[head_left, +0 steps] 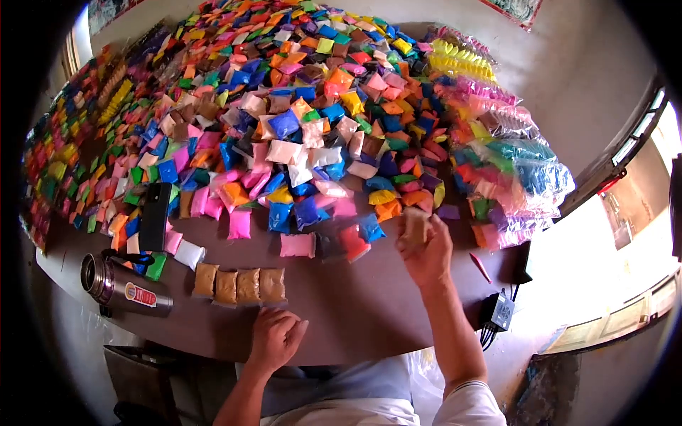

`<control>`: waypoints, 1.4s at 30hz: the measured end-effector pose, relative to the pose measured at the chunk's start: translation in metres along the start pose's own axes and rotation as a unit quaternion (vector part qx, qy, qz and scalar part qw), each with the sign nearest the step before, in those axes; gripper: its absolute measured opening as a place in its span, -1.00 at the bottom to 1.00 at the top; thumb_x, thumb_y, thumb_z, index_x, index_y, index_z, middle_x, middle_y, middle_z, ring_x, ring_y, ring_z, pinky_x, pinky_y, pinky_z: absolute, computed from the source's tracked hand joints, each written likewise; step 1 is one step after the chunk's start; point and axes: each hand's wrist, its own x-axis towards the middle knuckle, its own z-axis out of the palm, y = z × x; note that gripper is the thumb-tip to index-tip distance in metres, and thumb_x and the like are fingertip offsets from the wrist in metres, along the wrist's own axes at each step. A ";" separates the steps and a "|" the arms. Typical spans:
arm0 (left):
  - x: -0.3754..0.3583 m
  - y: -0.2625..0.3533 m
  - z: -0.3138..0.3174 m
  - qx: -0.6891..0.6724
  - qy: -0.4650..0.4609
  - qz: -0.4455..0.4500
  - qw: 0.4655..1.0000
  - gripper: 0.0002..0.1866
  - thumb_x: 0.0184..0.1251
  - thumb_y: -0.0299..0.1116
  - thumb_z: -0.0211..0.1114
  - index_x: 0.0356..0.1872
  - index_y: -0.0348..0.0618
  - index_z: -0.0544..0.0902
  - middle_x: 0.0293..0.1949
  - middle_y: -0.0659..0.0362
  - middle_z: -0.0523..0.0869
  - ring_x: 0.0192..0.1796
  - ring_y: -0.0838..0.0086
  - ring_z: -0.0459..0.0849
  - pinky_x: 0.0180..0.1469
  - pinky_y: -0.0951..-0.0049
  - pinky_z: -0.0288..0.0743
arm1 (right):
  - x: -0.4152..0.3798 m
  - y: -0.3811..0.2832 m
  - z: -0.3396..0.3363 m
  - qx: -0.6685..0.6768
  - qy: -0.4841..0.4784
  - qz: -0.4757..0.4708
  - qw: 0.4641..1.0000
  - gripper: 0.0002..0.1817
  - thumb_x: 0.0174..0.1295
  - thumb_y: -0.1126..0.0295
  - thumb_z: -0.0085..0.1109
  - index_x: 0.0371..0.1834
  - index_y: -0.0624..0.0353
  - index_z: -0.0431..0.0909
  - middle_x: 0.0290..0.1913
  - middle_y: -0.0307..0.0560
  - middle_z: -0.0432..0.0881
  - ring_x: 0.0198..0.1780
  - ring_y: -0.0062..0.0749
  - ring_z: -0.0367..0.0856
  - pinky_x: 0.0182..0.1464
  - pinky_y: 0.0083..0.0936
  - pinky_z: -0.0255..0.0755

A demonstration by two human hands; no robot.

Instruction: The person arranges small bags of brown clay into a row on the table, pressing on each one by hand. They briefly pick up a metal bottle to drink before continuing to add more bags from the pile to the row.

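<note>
Four-sided clear packets with brown filling form a short row [247,285] on the table, side by side. Just below the row's right end, my left hand [275,337] rests with its fingers curled closed, and nothing sticks out of them. My right hand [432,255] is raised at the right, pinching a light-brown packet [414,226] that looks slightly blurred. Left of that hand lie a red packet [353,243], a blue packet [371,228], a dark packet [328,247] and a pink packet [298,245].
A large heap of colourful packets [284,135] covers the back of the brown table [355,305]. Bundled packets [526,177] are stacked at the right. A steel flask [131,287] lies at the left near a black phone [154,216]. A red pen [481,268] and small box [499,311] are at the right.
</note>
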 end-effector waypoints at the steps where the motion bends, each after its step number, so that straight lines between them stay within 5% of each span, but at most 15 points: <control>1: 0.000 0.000 0.000 -0.004 0.006 0.009 1.000 -0.79 0.32 -0.35 0.33 -0.47 -0.24 0.64 -0.44 0.15 0.68 -0.33 0.24 0.63 -0.11 0.25 0.39 | -0.009 0.014 0.002 0.001 0.001 0.003 1.000 -0.58 0.37 0.18 0.09 0.18 0.20 0.50 0.02 -0.07 0.66 -0.08 -0.33 0.64 -0.25 -0.49 0.51; 8: -0.001 -0.001 0.000 -0.009 0.026 0.015 1.000 -0.84 0.26 -0.41 0.35 -0.50 -0.18 0.63 -0.43 0.15 0.71 -0.30 0.19 0.66 -0.16 0.19 0.40 | -0.060 0.085 0.035 -0.149 -0.023 0.050 0.987 -0.68 0.40 0.26 0.24 0.03 0.29 0.59 -0.12 -0.04 0.68 -0.17 -0.35 0.65 -0.18 -0.51 0.53; 11: -0.002 -0.002 -0.001 -0.003 0.008 0.001 1.000 -0.79 0.35 -0.33 0.32 -0.45 -0.22 0.65 -0.41 0.13 0.70 -0.29 0.20 0.65 -0.10 0.22 0.40 | -0.070 0.099 0.032 -0.189 -0.134 0.042 0.972 -0.67 0.48 0.19 0.14 0.05 0.24 0.62 -0.11 -0.15 0.68 -0.08 -0.46 0.66 -0.13 -0.54 0.50; 14: -0.001 -0.001 -0.001 -0.007 0.007 -0.001 1.000 -0.77 0.37 -0.30 0.31 -0.45 -0.21 0.64 -0.42 0.14 0.69 -0.28 0.20 0.64 -0.10 0.22 0.39 | -0.082 0.110 0.037 -0.226 -0.075 0.091 0.967 -0.63 0.41 0.19 0.22 0.08 0.28 0.59 -0.09 -0.04 0.68 -0.13 -0.36 0.66 -0.07 -0.42 0.54; 18: 0.000 0.000 -0.003 -0.013 0.007 0.002 1.000 -0.77 0.35 -0.30 0.31 -0.48 -0.18 0.63 -0.43 0.13 0.68 -0.30 0.17 0.62 -0.12 0.19 0.38 | -0.090 0.123 0.043 -0.179 -0.047 0.134 0.974 -0.59 0.41 0.18 0.22 0.14 0.28 0.55 -0.01 0.00 0.68 0.00 -0.33 0.66 0.03 -0.37 0.54; 20: -0.001 -0.002 -0.004 -0.016 0.011 0.000 1.000 -0.79 0.32 -0.31 0.32 -0.49 -0.16 0.63 -0.44 0.13 0.68 -0.32 0.16 0.61 -0.16 0.17 0.38 | -0.093 0.124 0.043 -0.139 -0.111 0.156 0.972 -0.59 0.48 0.23 0.14 0.24 0.28 0.49 0.05 -0.09 0.66 0.06 -0.40 0.65 0.00 -0.50 0.51; 26: -0.002 -0.002 -0.009 -0.053 -0.003 -0.007 0.999 -0.76 0.32 -0.26 0.34 -0.47 -0.17 0.62 -0.40 0.07 0.69 -0.31 0.10 0.61 -0.12 0.16 0.40 | -0.105 0.140 0.048 -0.165 -0.137 0.142 0.966 -0.69 0.42 0.32 0.20 0.10 0.28 0.56 0.06 -0.02 0.65 0.12 -0.33 0.60 0.18 -0.41 0.47; 31: 0.002 0.005 -0.009 -0.082 0.010 0.004 0.997 -0.73 0.39 -0.20 0.27 -0.30 -0.25 0.68 -0.28 0.00 0.71 -0.16 0.03 0.65 0.04 0.16 0.45 | -0.115 0.160 0.046 -0.139 -0.138 0.107 0.975 -0.70 0.45 0.37 0.18 0.13 0.30 0.52 0.04 -0.16 0.63 0.10 -0.50 0.54 0.20 -0.48 0.42; 39: 0.003 0.001 -0.006 -0.019 0.014 0.043 0.999 -0.78 0.35 -0.25 0.31 -0.28 -0.24 0.69 -0.29 0.01 0.72 -0.21 0.07 0.67 -0.09 0.16 0.44 | -0.112 0.157 0.049 -0.126 -0.105 0.120 0.979 -0.73 0.38 0.47 0.21 0.10 0.30 0.55 0.05 -0.08 0.65 0.08 -0.37 0.60 0.20 -0.43 0.47; 42: 0.001 -0.002 -0.004 -0.004 0.004 0.045 0.999 -0.78 0.35 -0.27 0.32 -0.29 -0.25 0.68 -0.30 0.00 0.71 -0.22 0.06 0.66 -0.08 0.14 0.44 | -0.112 0.160 0.047 -0.135 -0.113 0.099 0.979 -0.78 0.40 0.45 0.21 0.02 0.33 0.59 -0.06 -0.17 0.67 -0.02 -0.51 0.60 0.11 -0.54 0.47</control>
